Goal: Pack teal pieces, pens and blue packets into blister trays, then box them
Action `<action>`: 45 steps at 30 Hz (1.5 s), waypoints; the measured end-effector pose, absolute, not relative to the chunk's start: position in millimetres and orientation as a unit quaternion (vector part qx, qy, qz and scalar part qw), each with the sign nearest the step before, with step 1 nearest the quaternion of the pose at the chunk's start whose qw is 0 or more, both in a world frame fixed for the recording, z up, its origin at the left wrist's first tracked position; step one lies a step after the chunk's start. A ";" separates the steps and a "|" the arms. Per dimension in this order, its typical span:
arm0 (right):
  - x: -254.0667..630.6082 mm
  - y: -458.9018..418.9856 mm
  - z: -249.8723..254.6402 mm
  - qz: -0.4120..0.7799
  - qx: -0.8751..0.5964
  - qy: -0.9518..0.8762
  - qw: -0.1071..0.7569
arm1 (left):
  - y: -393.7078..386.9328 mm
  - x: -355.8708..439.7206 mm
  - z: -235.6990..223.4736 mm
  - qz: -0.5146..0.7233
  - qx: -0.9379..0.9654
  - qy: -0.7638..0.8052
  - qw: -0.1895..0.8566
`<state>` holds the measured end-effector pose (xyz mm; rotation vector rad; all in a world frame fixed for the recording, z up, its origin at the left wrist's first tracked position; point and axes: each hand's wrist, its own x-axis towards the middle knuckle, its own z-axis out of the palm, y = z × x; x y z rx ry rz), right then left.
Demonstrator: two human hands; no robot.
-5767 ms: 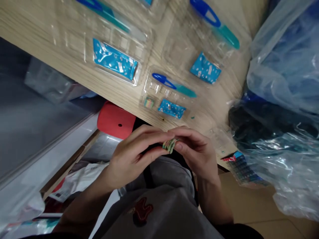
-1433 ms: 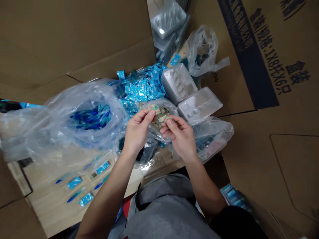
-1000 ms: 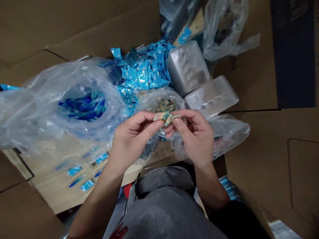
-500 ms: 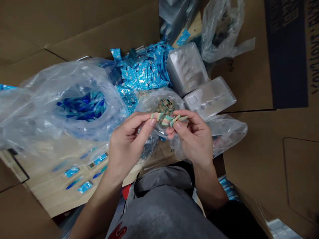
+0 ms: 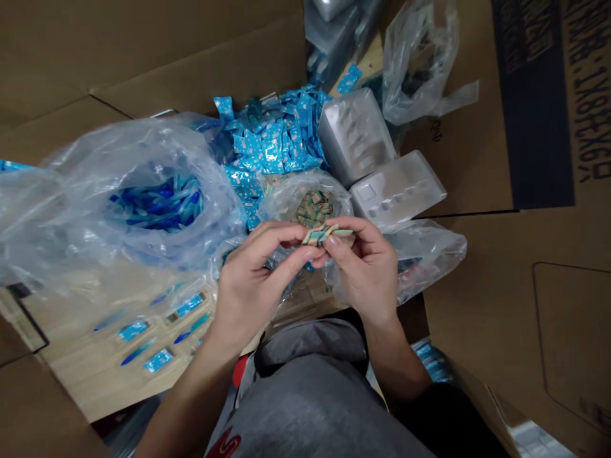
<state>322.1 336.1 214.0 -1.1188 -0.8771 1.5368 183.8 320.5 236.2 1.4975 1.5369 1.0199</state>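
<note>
Several small flat striped pieces, in green, yellow and pink, are bunched between my two hands in front of my body. My right hand pinches most of them between thumb and fingers. My left hand closes thumb and fingertips at the left end of the bunch. Just beyond my fingers, an open clear plastic bag holds a heap of similar striped pieces, partly hidden by my hands.
A big clear bag of blue plastic pieces stands left. Blue printed packets are heaped behind. Clear moulded trays stand right, near cardboard boxes. Several packets and blue items lie on the wooden table.
My left hand has shifted toward my right hand, and the striped pieces, spread in a row before, are now bunched closer together. The view has shifted slightly.
</note>
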 end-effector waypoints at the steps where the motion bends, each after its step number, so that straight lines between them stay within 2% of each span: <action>1: 322.5 335.1 213.3 0.625 -0.465 -0.377 0.500 | 320.0 184.8 235.4 0.398 0.594 0.600 0.358; 3: 323.4 332.2 212.6 0.580 -0.475 -0.417 0.515 | 319.3 186.9 233.8 0.399 0.598 0.608 0.338; 8: 325.5 323.8 214.3 0.377 -0.516 -0.561 0.527 | 317.8 190.6 231.7 0.421 0.580 0.634 0.289; 15: 327.1 323.1 217.7 0.235 -0.486 -0.674 0.504 | 316.3 185.6 236.1 0.389 0.674 0.576 0.250; 18: 326.9 323.7 217.6 0.267 -0.472 -0.669 0.509 | 315.8 184.9 234.6 0.392 0.679 0.577 0.229; 21: 325.1 324.4 217.3 0.374 -0.488 -0.592 0.521 | 314.5 186.6 230.8 0.407 0.645 0.600 0.242; 26: 321.7 325.8 223.2 0.481 -0.477 -0.413 0.609 | 312.6 190.2 228.5 0.428 0.563 0.649 0.281; 33: 317.7 324.1 222.8 0.642 -0.410 -0.319 0.564 | 306.7 197.2 235.9 0.438 0.572 0.631 0.288; 45: 302.2 319.5 222.0 0.618 -0.454 -0.226 0.601 | 302.9 197.8 235.7 0.436 0.612 0.611 0.250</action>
